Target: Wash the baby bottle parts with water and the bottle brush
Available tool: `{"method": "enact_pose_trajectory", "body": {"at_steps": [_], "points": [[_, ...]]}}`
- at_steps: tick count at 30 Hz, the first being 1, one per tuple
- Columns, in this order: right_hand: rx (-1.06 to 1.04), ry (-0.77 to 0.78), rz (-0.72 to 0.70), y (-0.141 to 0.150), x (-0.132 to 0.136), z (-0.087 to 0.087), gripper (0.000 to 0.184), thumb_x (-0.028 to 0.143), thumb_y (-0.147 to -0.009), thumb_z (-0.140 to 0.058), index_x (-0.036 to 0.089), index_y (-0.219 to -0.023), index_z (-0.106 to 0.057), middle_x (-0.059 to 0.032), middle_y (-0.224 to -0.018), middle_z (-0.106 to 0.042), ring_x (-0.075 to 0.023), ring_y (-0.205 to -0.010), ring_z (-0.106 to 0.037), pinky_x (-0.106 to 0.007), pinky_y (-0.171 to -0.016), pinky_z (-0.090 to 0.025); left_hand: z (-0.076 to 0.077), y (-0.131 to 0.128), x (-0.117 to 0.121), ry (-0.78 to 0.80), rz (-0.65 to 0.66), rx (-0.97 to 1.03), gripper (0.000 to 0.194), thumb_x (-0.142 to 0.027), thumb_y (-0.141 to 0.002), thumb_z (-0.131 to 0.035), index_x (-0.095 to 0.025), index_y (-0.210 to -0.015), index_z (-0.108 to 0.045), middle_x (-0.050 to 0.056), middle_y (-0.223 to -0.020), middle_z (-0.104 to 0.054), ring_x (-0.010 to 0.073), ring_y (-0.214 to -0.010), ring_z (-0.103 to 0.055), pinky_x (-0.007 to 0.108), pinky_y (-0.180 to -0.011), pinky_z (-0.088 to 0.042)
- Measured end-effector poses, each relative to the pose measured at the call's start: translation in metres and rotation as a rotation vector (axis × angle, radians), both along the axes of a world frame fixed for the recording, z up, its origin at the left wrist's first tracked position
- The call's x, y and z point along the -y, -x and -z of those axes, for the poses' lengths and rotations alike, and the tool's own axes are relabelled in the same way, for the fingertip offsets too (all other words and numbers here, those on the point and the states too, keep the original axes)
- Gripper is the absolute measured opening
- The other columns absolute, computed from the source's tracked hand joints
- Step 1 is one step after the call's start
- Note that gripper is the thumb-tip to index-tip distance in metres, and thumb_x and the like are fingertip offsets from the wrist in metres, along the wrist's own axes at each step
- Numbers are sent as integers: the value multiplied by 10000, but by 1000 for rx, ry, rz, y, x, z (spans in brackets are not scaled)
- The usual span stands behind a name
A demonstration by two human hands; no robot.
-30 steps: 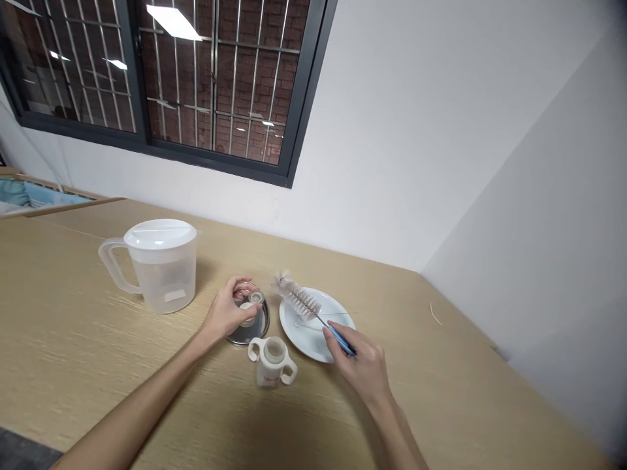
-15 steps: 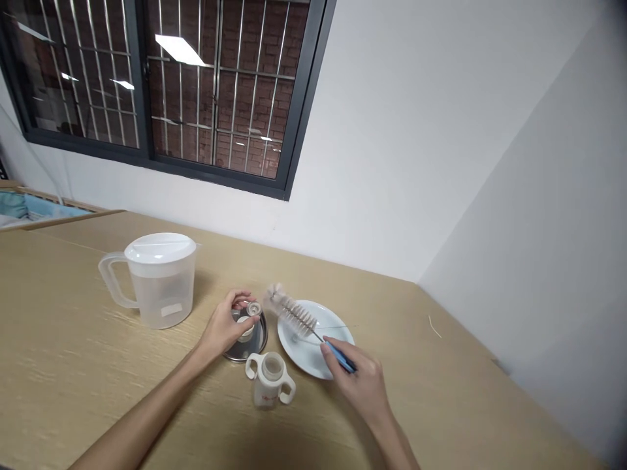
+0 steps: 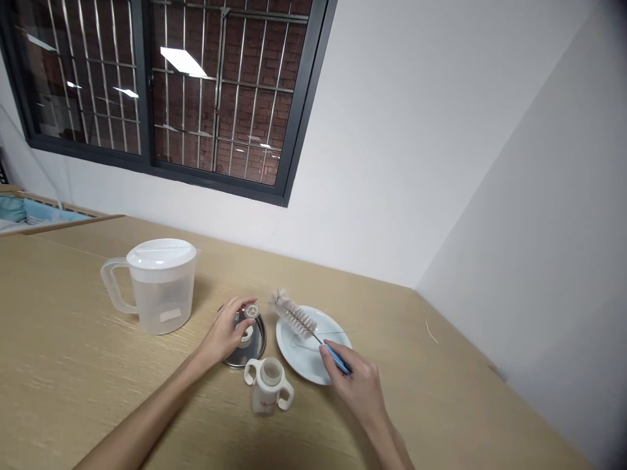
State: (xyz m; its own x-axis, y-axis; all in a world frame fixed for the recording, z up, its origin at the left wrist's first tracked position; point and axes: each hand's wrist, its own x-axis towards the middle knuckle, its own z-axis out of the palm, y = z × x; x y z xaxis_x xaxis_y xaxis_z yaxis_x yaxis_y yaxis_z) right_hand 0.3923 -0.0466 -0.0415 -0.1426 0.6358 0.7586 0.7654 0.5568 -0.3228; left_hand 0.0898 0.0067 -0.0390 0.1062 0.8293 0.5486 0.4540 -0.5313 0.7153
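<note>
My left hand point(image 3: 229, 331) pinches a small clear round bottle part point(image 3: 251, 311) between thumb and fingers, above an oval metal tray point(image 3: 238, 358). A white ring-shaped piece point(image 3: 247, 337) lies on that tray, partly hidden by the thumb. In my right hand point(image 3: 358, 377) is the blue handle of a bottle brush point(image 3: 300, 318), its white bristles pointing up and left over a pale plate point(image 3: 313, 372). Between my hands stands a baby bottle point(image 3: 267, 391) with two white handles, its open mouth facing up. Neither hand touches it.
A lidded clear plastic pitcher point(image 3: 164, 297) stands at the left on the wooden table point(image 3: 63, 339). Thin wire-like pieces lie on the plate. A pale string point(image 3: 431, 333) rests at the right. Behind the table are a wall point(image 3: 372, 163) and a barred window point(image 3: 215, 98).
The view has tilted up slightly, so everything sits a little lower. Both hands keep their holds, and the brush and the small clear part have hardly moved.
</note>
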Motion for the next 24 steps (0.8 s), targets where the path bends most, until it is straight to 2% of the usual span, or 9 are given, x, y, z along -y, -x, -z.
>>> {"method": "enact_pose_trajectory", "body": {"at_steps": [8,12,19,24], "points": [[-49,-19,48,-1,0,0,247,372,-903,-601,194,-953,-765,-83,-929,-772,-222,-790,-747,-274,-709,-599,-3,1,2,-14,-1,-57,378,-261,-904,-518,-272,-1271,-607,89,-1193,-561,252,-1183,-541,430,-1073,-400],[-56,-64,49,2,2,-2,232,355,-900,-610,187,-952,-761,-82,-913,-773,-211,-749,-745,-259,-669,-596,-6,0,4,-4,-10,-33,326,-307,-907,-539,-261,-1218,-623,81,-1162,-567,243,-1115,-578,422,-1039,-433],[-66,-126,9,6,7,-5,176,279,-887,-631,189,-979,-751,-73,-908,-770,-202,-744,-741,-256,-665,-586,0,-2,-1,89,32,180,353,-409,-852,-648,-209,-1140,-606,74,-1097,-654,214,-959,-663,380,-916,-519],[-7,-98,-65,5,5,0,186,258,-887,-626,196,-1016,-744,-73,-926,-769,-202,-754,-738,-265,-704,-589,1,-3,-1,174,91,288,364,-411,-837,-669,-187,-1118,-610,82,-1058,-712,219,-938,-699,373,-888,-546]]}}
